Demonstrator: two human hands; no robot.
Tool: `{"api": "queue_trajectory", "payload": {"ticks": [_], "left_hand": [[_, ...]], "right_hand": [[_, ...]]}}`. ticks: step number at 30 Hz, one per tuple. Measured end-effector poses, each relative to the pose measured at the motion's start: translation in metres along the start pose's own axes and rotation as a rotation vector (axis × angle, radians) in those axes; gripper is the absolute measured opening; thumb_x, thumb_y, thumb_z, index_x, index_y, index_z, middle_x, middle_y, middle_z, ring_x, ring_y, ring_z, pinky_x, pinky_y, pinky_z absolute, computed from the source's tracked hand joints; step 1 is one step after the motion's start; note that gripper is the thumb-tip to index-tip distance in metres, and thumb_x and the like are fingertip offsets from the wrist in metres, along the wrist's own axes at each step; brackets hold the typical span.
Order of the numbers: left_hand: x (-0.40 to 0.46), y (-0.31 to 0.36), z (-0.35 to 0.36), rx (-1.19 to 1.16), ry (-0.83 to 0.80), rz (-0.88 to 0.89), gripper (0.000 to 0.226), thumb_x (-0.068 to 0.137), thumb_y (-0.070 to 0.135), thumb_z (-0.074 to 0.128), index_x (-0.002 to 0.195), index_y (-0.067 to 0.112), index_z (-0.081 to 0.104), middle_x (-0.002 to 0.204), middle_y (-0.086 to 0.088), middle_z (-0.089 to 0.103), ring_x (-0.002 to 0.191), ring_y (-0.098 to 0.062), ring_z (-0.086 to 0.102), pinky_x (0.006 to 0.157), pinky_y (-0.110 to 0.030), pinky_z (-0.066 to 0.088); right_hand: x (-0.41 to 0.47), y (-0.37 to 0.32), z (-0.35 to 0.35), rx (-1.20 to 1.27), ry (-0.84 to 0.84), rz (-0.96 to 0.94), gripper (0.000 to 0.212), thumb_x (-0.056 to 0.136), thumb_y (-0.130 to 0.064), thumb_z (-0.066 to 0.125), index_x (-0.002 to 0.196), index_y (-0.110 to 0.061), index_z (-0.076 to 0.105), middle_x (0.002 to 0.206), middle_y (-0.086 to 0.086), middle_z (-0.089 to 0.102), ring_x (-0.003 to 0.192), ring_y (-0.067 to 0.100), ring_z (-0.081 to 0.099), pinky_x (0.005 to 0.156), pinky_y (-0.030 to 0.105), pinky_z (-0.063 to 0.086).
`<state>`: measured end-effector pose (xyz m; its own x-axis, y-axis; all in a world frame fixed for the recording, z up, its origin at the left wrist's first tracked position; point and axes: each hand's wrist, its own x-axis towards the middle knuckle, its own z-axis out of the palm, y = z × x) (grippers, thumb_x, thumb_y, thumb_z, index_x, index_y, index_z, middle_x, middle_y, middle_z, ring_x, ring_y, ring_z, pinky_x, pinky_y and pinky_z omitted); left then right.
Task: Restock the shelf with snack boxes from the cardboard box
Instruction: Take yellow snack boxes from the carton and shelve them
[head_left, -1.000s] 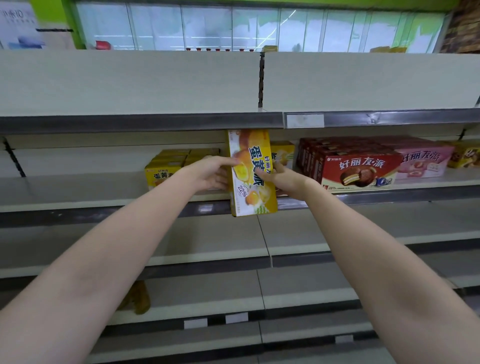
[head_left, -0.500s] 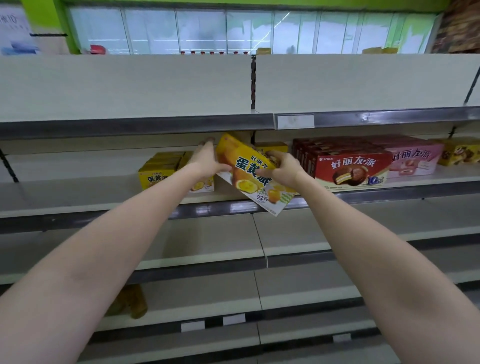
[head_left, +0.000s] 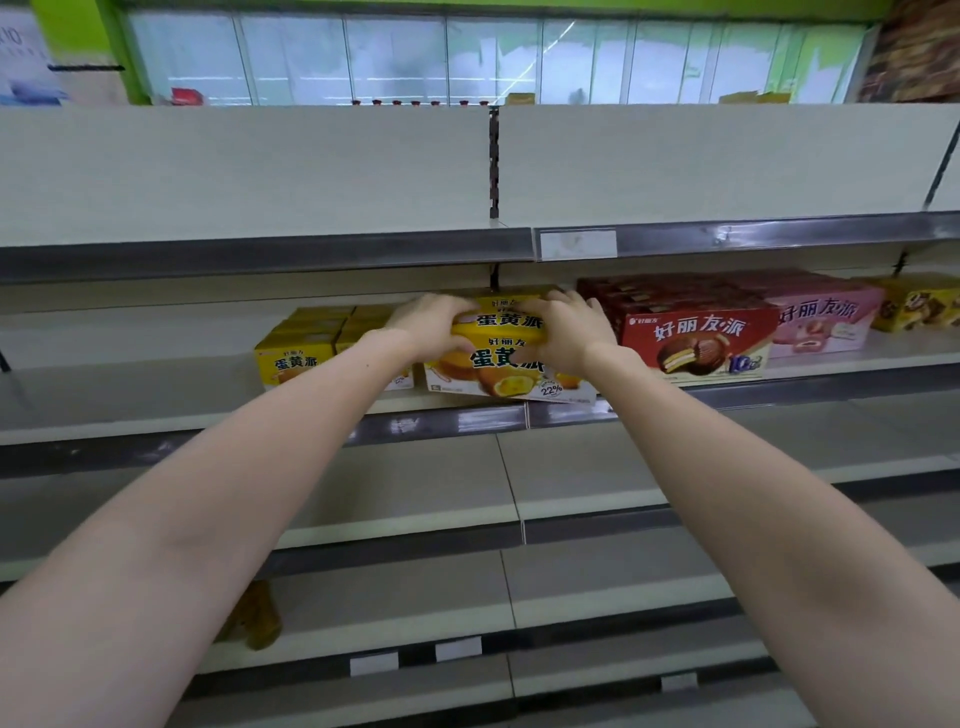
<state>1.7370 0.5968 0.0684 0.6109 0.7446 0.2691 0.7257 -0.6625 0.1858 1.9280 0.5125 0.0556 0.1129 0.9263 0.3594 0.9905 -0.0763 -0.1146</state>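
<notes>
On the second shelf (head_left: 156, 410) from the top, between a row of smaller yellow boxes (head_left: 293, 358) and a red pie carton (head_left: 693, 338), a yellow snack box (head_left: 506, 358) sat at the front edge, its lower right corner jutting a little past the lip and its face slightly askew. Both hands were on it. The left hand (head_left: 434, 325) curled over the upper left corner, fingers wrapped across the top and thumb on the front face; the right hand (head_left: 569, 332) gripped the upper right end the same way, fingers hooked over the top edge. Neither hand was spread flat.

It looked like thin printed cardboard, stiff enough along its edges but likely to dent if squeezed mid-panel, and probably light for its size, since the wrists showed no strain. The glossy print could be a little slick, so holding at the two ends, where the folded flaps stiffen the board, seemed the sound choice. Squaring it would probably call for a push back until the front lined up with the neighbouring yellow boxes. A pink carton (head_left: 826, 325) stood beyond the red one. The cardboard supply box was not in view.
</notes>
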Motion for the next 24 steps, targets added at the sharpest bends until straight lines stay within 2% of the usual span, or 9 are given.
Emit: {"api": "queue_trajectory", "payload": {"ticks": [3, 6, 9, 11, 13, 15, 17, 19, 24], "left_hand": [[0.008, 0.002, 0.010, -0.006, 0.018, -0.021, 0.066, 0.089, 0.036, 0.068, 0.148, 0.031, 0.040, 0.148, -0.001, 0.049, 0.129, -0.024, 0.052, 0.102, -0.045, 0.049], [0.014, 0.004, 0.021, 0.039, 0.037, -0.024, 0.060, 0.096, 0.033, 0.060, 0.151, 0.031, 0.036, 0.150, -0.005, 0.047, 0.130, -0.026, 0.052, 0.104, -0.045, 0.048], [0.021, 0.006, 0.038, 0.057, 0.085, -0.034, 0.057, 0.102, 0.017, 0.052, 0.154, 0.028, 0.030, 0.150, -0.008, 0.046, 0.135, -0.026, 0.048, 0.107, -0.046, 0.043], [0.029, 0.004, 0.052, 0.077, 0.112, -0.063, 0.060, 0.101, 0.008, 0.046, 0.155, 0.027, 0.028, 0.157, -0.008, 0.036, 0.142, -0.027, 0.038, 0.114, -0.051, 0.035], [0.038, 0.003, 0.067, 0.135, 0.117, -0.082, 0.059, 0.102, 0.013, 0.047, 0.155, 0.025, 0.026, 0.162, -0.009, 0.024, 0.149, -0.030, 0.023, 0.120, -0.053, 0.022], [0.047, 0.001, 0.079, 0.195, 0.126, -0.096, 0.059, 0.102, 0.028, 0.048, 0.155, 0.022, 0.024, 0.163, -0.010, 0.021, 0.151, -0.031, 0.014, 0.122, -0.051, 0.013], [0.058, -0.004, 0.085, 0.257, 0.123, -0.101, 0.075, 0.094, 0.045, 0.060, 0.155, 0.020, 0.024, 0.161, -0.010, 0.024, 0.150, -0.032, 0.017, 0.120, -0.049, 0.014], [0.068, -0.010, 0.089, 0.323, 0.106, -0.093, 0.091, 0.081, 0.054, 0.071, 0.152, 0.019, 0.026, 0.158, -0.011, 0.029, 0.147, -0.033, 0.024, 0.118, -0.047, 0.020], [0.091, -0.012, 0.096, 0.359, 0.145, -0.127, 0.091, 0.074, 0.052, 0.079, 0.147, 0.022, 0.034, 0.152, -0.007, 0.039, 0.142, -0.030, 0.032, 0.117, -0.046, 0.023]], "right_hand": [[0.006, 0.009, 0.009, -0.034, 0.061, -0.004, 0.075, 0.081, -0.059, 0.070, 0.147, -0.036, 0.042, 0.140, 0.006, 0.053, 0.134, 0.030, 0.041, 0.113, 0.051, 0.024], [0.018, 0.015, 0.018, -0.085, 0.078, 0.008, 0.073, 0.083, -0.058, 0.068, 0.147, -0.034, 0.041, 0.142, 0.006, 0.053, 0.135, 0.031, 0.041, 0.113, 0.051, 0.024], [0.031, 0.019, 0.029, -0.118, 0.082, -0.003, 0.071, 0.088, -0.051, 0.067, 0.149, -0.032, 0.037, 0.148, 0.007, 0.046, 0.139, 0.033, 0.036, 0.113, 0.052, 0.021], [0.038, 0.023, 0.040, -0.116, 0.074, -0.021, 0.069, 0.091, -0.046, 0.065, 0.151, -0.030, 0.035, 0.150, 0.006, 0.044, 0.141, 0.032, 0.033, 0.113, 0.051, 0.020], [0.043, 0.027, 0.054, -0.120, 0.063, -0.039, 0.068, 0.094, -0.042, 0.061, 0.153, -0.029, 0.031, 0.155, 0.006, 0.038, 0.145, 0.031, 0.027, 0.114, 0.051, 0.017], [0.049, 0.031, 0.067, -0.095, 0.047, -0.027, 0.065, 0.098, -0.038, 0.056, 0.155, -0.030, 0.026, 0.161, 0.005, 0.028, 0.149, 0.029, 0.018, 0.117, 0.054, 0.010], [0.056, 0.034, 0.076, -0.063, 0.038, 0.002, 0.062, 0.101, -0.038, 0.050, 0.156, -0.032, 0.023, 0.163, 0.002, 0.024, 0.151, 0.031, 0.012, 0.116, 0.061, 0.003], [0.064, 0.036, 0.081, -0.041, 0.016, 0.038, 0.061, 0.101, -0.041, 0.048, 0.156, -0.035, 0.020, 0.163, 0.001, 0.021, 0.151, 0.034, 0.008, 0.113, 0.068, -0.001], [0.082, 0.045, 0.090, -0.119, -0.017, 0.027, 0.092, 0.085, -0.047, 0.070, 0.156, -0.034, 0.013, 0.163, 0.003, 0.015, 0.150, 0.034, 0.009, 0.113, 0.069, 0.000]]}}
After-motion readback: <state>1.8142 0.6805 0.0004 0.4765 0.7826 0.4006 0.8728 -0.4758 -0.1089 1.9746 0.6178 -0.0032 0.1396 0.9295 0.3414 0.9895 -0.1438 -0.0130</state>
